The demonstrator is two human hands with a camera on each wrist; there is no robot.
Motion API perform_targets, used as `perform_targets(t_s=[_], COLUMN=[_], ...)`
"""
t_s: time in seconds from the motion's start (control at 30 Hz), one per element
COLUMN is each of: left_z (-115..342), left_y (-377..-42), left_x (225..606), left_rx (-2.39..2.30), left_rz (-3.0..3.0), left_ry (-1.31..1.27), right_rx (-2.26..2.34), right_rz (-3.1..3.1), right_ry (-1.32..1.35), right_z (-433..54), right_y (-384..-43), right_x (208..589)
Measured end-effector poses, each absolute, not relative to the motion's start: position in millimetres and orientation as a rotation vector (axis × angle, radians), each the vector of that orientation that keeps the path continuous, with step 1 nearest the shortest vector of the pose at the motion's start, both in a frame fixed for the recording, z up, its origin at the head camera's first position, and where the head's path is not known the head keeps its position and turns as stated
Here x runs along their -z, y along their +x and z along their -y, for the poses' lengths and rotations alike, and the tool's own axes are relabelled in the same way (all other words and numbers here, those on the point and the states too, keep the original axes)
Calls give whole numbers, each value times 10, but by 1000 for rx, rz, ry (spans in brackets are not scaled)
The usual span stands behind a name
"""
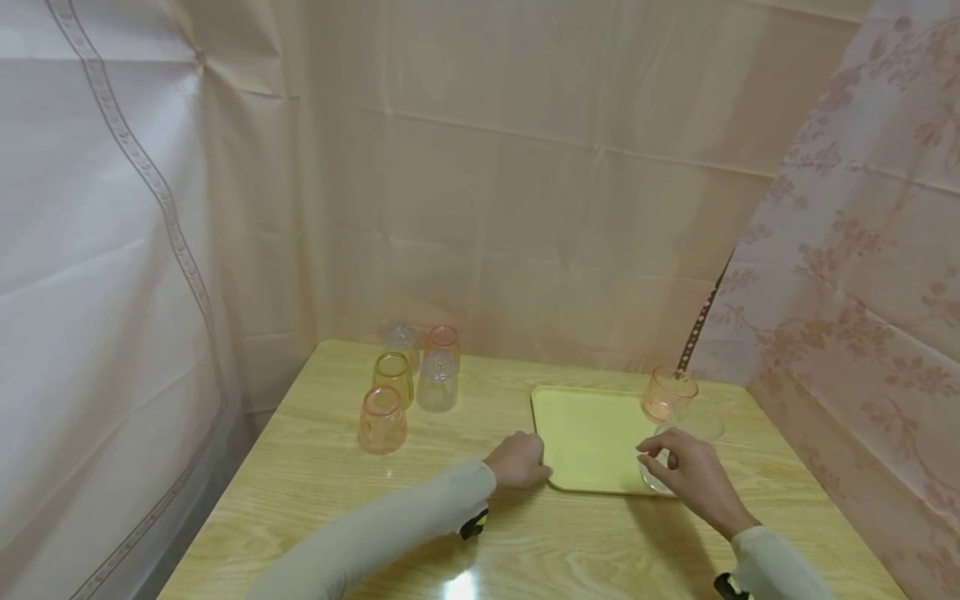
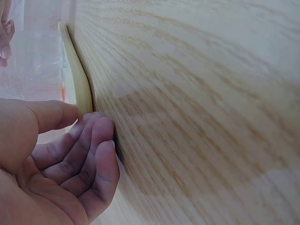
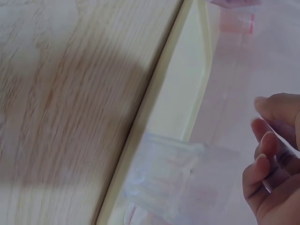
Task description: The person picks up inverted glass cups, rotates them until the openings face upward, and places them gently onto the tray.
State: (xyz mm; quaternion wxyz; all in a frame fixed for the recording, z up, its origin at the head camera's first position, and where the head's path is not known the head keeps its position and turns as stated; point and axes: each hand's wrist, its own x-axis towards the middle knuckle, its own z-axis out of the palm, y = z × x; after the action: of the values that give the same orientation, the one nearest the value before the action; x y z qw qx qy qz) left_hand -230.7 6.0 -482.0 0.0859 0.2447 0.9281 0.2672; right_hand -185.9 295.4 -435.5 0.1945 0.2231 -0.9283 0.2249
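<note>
Your left hand (image 1: 519, 460) pinches tray (image 1: 588, 437) at near-left corner; right hand (image 1: 693, 471), loosely curled, empty, partly hides clear glass (image 3: 164, 173). Orange glass (image 1: 667, 398) at far-right corner; 5 glasses (image 1: 403, 387) stand left.

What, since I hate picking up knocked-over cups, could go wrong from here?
The left hand grips the edge of the yellow rectangular tray; a tug or lift might slide or topple the round colourless transparent tumbler and the round orange transparent tumbler near its right end.

The right hand, holding nothing, hovers close to the colourless tumbler, so a careless brush could knock it over.
</note>
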Motion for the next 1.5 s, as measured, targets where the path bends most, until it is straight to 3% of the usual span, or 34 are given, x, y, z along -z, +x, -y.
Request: perform_targets(t_s=[1.5], left_z=[-62], left_y=[-2281], left_x=[4809], left_rx=[-792], left_rz=[-2767], left_ry=[708], right_rx=[-754], right_rz=[2826], right_ry=[814], right_z=[-2187], right_y=[-1947], right_x=[4848])
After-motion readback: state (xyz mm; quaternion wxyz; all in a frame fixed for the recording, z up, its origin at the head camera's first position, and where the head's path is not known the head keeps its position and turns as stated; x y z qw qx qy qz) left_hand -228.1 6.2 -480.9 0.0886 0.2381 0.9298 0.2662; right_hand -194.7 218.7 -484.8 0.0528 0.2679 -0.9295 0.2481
